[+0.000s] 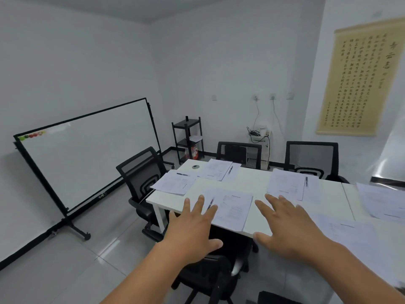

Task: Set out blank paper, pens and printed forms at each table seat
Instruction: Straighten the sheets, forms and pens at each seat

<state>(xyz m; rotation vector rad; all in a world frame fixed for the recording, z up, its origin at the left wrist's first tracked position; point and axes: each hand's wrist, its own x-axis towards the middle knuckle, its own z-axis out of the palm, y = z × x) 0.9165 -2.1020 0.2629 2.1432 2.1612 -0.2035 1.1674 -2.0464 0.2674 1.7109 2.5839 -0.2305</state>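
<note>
Looks mostly done: every seat in view on the white table has papers, most with a pen (near set included). Left hand and right hand hover spread, holding nothing

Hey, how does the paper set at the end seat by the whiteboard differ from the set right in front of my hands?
The end-seat set hangs over the table's short edge and shows no pen that I can make out. The near set sticks out past the long edge and has a pen on it, by the left hand's fingertips. Both include a printed form.
</note>
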